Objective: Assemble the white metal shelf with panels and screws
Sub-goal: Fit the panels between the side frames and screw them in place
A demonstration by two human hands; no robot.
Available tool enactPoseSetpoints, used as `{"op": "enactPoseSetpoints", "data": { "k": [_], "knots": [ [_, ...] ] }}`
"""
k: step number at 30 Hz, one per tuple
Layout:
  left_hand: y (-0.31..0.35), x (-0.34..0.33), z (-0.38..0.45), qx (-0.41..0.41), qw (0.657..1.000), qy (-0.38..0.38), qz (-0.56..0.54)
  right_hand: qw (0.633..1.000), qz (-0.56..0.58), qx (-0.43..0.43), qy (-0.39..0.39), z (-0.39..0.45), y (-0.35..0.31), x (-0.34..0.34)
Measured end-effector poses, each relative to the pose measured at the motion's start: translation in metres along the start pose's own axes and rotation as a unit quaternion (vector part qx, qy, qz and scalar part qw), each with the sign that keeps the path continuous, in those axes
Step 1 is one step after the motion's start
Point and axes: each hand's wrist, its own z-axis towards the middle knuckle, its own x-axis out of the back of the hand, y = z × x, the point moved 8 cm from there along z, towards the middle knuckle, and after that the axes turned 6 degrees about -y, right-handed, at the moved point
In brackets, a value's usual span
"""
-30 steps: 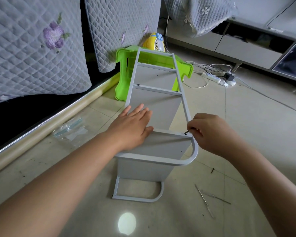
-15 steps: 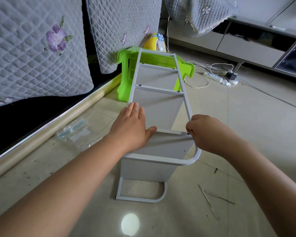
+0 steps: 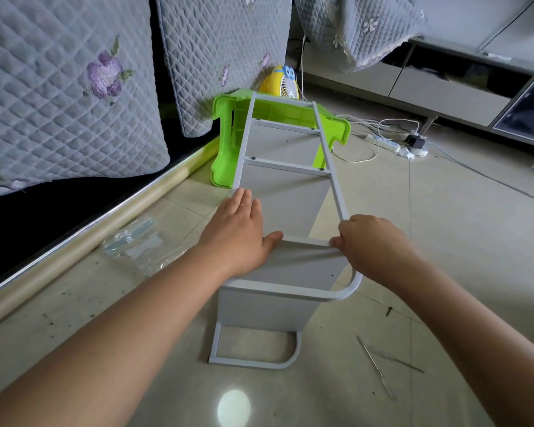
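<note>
While shelf (image 3: 287, 211) leans on stool (image 3: 228, 118), screw (image 3: 389, 311) lies beside.

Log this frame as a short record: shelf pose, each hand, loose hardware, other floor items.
shelf: white metal shelf lies tipped on the floor, far end on a green plastic stool
left hand: left hand flat on a panel, fingers straight
right hand: right hand pinches the frame's right rail at a panel corner
hardware: dark screw on the tiles
other: clear plastic bag
</note>
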Motion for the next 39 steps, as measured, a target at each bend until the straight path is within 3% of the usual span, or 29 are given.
{"op": "enactPoseSetpoints", "data": {
  "k": [11,16,19,21,25,27,30,33,39],
  "knots": [
    [-0.001,0.000,-0.002,-0.004,1.000,-0.012,0.003,0.999,-0.009,-0.025,-0.019,0.006,0.004,-0.001],
    [0.001,0.005,-0.004,-0.003,1.000,-0.016,0.017,0.974,0.205,-0.066,0.065,-0.008,0.034,0.008],
    [0.017,0.010,-0.005,-0.030,0.999,-0.018,0.021,0.955,0.248,-0.105,0.128,-0.013,0.070,-0.001],
    [0.035,0.014,-0.003,-0.061,0.998,-0.018,0.014,0.955,0.244,-0.151,0.080,-0.009,0.090,-0.036],
    [0.081,0.011,-0.006,-0.136,0.990,-0.037,-0.018,0.953,0.151,-0.171,-0.199,-0.011,0.096,-0.174],
    [0.096,0.004,-0.007,-0.156,0.987,-0.044,-0.010,0.938,0.133,-0.176,-0.267,-0.022,0.093,-0.229],
    [0.099,-0.002,-0.006,-0.152,0.988,-0.041,0.000,0.918,0.182,-0.242,-0.257,-0.035,0.094,-0.285],
    [0.098,-0.004,-0.004,-0.148,0.988,-0.042,0.000,0.873,0.256,-0.343,-0.233,-0.059,0.092,-0.324],
    [0.098,-0.008,-0.005,-0.146,0.988,-0.047,0.000,0.843,0.302,-0.405,-0.187,-0.084,0.077,-0.328]
  ]
}}
